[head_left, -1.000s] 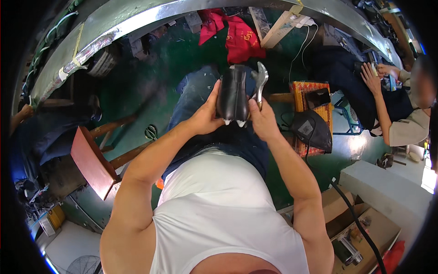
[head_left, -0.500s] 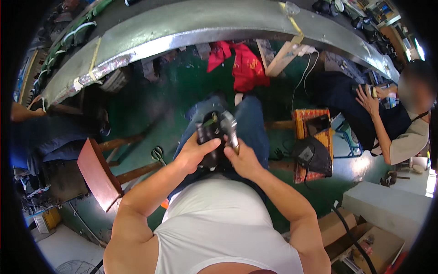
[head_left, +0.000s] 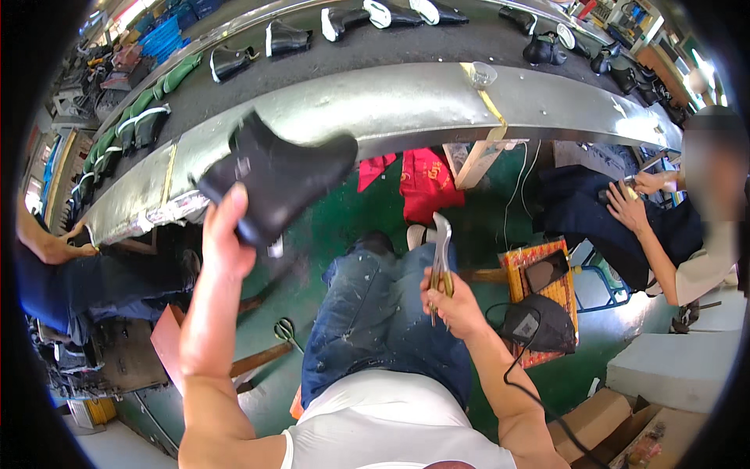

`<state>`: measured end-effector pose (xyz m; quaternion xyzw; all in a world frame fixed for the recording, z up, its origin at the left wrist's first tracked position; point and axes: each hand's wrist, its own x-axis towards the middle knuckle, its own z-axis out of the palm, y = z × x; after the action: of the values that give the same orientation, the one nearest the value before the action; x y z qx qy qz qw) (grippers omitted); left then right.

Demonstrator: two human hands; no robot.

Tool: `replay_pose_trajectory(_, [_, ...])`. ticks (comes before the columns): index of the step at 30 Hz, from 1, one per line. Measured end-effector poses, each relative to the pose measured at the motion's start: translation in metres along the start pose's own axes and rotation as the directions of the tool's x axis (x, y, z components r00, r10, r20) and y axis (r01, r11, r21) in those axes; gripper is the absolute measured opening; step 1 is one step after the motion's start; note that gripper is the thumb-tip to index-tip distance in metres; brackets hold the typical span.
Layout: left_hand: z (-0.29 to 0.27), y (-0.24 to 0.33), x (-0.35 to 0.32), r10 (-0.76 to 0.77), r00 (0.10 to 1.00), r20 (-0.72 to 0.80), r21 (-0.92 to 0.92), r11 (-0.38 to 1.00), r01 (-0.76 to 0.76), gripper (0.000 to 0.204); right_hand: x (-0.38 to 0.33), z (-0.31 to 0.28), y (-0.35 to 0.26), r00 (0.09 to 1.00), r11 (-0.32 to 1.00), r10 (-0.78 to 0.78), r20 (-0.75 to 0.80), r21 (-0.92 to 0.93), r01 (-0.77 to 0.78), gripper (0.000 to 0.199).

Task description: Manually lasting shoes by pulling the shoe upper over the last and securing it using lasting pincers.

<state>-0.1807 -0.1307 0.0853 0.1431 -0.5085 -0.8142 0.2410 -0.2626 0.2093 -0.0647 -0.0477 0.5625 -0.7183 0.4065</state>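
My left hand is raised and grips a black ankle boot by its shaft end. The boot is tilted, its toe pointing right, in front of the metal edge of the conveyor. Over my right thigh, my right hand is closed around the handles of a pair of metal pliers, whose curved head points up and away from me. The fingers of the left hand are partly hidden behind the boot.
Several black boots stand along the conveyor belt. A co-worker sits at right, and another person's arm shows at left. Beside my right knee, a stool bears a black bag. Scissors hang at left.
My left hand has lifted the boot from my lap up and to the left, toward the conveyor. The pliers have moved right, away from the boot. My view has tilted up.
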Motion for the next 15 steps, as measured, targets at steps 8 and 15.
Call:
replay_pose_trajectory(8, [0.003, 0.011, 0.304, -0.068, 0.996, 0.063, 0.321, 0.946, 0.044, 0.044, 0.107, -0.007, -0.126, 0.907, 0.842, -0.421, -0.024, 0.36, 0.401, 0.047])
replay_pose_trajectory(15, [-0.048, -0.005, 0.385, 0.095, 0.995, 0.01, 0.639, 0.765, -0.079, 0.075, 0.224, 0.006, -0.209, 0.864, 0.832, -0.42, -0.278, 0.262, 0.488, 0.032])
